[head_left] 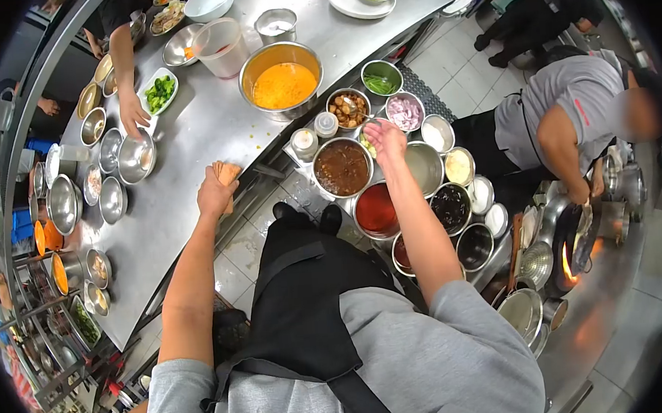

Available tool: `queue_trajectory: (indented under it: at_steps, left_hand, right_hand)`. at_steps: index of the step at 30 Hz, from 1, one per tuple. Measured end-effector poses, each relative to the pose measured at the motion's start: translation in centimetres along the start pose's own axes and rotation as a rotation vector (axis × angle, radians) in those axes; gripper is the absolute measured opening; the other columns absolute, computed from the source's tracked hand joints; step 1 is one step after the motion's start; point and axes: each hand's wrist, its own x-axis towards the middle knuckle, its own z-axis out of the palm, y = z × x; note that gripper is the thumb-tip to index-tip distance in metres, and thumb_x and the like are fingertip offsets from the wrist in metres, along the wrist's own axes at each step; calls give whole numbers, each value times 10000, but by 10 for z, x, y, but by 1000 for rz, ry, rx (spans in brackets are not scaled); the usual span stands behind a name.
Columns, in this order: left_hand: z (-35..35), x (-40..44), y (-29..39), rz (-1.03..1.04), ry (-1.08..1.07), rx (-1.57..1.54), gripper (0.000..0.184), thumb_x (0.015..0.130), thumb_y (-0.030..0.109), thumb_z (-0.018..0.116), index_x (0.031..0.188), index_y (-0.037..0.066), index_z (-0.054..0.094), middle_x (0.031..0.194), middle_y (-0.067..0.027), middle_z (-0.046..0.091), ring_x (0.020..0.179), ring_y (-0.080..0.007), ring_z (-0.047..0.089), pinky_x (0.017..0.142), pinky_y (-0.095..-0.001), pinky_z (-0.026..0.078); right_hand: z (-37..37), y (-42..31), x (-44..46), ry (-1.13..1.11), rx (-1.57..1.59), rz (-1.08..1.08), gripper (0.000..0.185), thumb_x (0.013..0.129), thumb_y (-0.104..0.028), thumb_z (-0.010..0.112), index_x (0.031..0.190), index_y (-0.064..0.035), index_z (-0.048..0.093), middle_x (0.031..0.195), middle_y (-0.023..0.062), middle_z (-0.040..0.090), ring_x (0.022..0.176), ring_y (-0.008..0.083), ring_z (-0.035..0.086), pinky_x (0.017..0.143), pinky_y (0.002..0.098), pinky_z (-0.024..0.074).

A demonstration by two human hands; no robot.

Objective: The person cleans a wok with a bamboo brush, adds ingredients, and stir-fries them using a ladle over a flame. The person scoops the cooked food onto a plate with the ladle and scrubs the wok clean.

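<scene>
My left hand is closed around a folded tan cloth at the near edge of the steel table. My right hand reaches over a cluster of seasoning pots, its fingers curled together; I cannot make out what they hold. Partly hidden under it is a container of pale green pieces. Around that hand are a bowl of brown chunks with a spoon in it, a bowl of chopped purple onion, a pot of brown sauce and a pot of red liquid.
On the table stand a large pot of orange liquid, a clear plastic tub and several steel bowls. Across it, another person's hand touches a bowl. At right, a co-worker handles a wok near a flame.
</scene>
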Motion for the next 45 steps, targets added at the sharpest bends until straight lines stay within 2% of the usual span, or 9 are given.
queue_trajectory:
  at_steps: [14, 16, 22, 31, 33, 35, 37, 40, 45]
  left_hand:
    - [21, 7, -35, 327, 113, -117, 692, 800, 384, 805, 1364, 99, 523, 1300, -206, 639, 1166, -390, 633, 961, -465, 502]
    - [50, 39, -70, 640, 186, 42, 708, 811, 353, 803, 1414, 97, 533, 1344, -155, 621, 1137, -368, 636, 1013, -439, 486]
    - [29, 30, -57, 550, -22, -145, 678, 857, 343, 761, 1364, -40, 526, 1289, -239, 631, 1178, -421, 602, 1055, -461, 442]
    - [-6, -20, -35, 555, -133, -130, 666, 874, 321, 767, 1269, -155, 521, 1215, -314, 632, 1046, -446, 652, 931, -471, 522]
    - [12, 8, -52, 456, -239, -306, 656, 882, 307, 760, 1293, -135, 502, 1201, -266, 645, 1015, -396, 666, 939, -450, 523]
    - [46, 39, -65, 351, -298, -405, 631, 887, 295, 756, 1302, -109, 506, 1165, -236, 652, 972, -359, 674, 888, -445, 544]
    - [36, -12, -32, 126, -477, -691, 549, 896, 274, 751, 1291, -39, 533, 1075, -176, 656, 871, -293, 675, 756, -432, 571]
    - [-23, -128, 51, -198, -993, -884, 350, 902, 305, 755, 1134, 107, 583, 896, -49, 631, 731, -225, 652, 578, -379, 545]
    - [-148, -243, 147, -54, -1206, -1164, 484, 916, 318, 677, 1300, 67, 520, 968, -107, 660, 714, -183, 624, 588, -307, 549]
  right_hand:
    - [-35, -33, -103, 10, 287, -94, 314, 1015, -240, 531, 1226, -25, 619, 988, 176, 737, 833, 238, 716, 670, 318, 554]
    - [-51, -43, -147, 37, 318, -188, 253, 1003, -190, 543, 1171, -23, 632, 898, 152, 728, 777, 242, 710, 606, 295, 533]
    - [-122, -62, -355, 222, 434, -454, 244, 1029, -158, 501, 1172, -2, 623, 914, 158, 739, 760, 237, 724, 626, 320, 552]
    - [-263, -2, -760, 1102, 289, -888, 329, 980, -141, 485, 1215, 37, 633, 993, 204, 741, 812, 260, 731, 650, 329, 564]
    - [-296, 18, -829, 1571, 26, -669, 322, 973, -127, 471, 1178, 34, 659, 932, 183, 752, 822, 227, 739, 675, 298, 577]
    - [-333, 53, -875, 2120, -806, 143, 286, 929, -221, 535, 1029, -52, 743, 961, 231, 745, 921, 410, 722, 802, 495, 576]
    - [-343, 77, -881, 2327, -937, 185, 286, 923, -266, 548, 1018, -84, 747, 1020, 229, 728, 973, 459, 677, 863, 540, 542]
    - [-339, 77, -823, 1886, -119, -638, 255, 991, -223, 599, 1075, -1, 691, 827, 128, 749, 589, 137, 665, 511, 268, 479]
    - [-240, -9, -581, 1066, 129, -676, 328, 1038, -202, 553, 1293, 3, 568, 982, 173, 746, 749, 208, 726, 575, 275, 512]
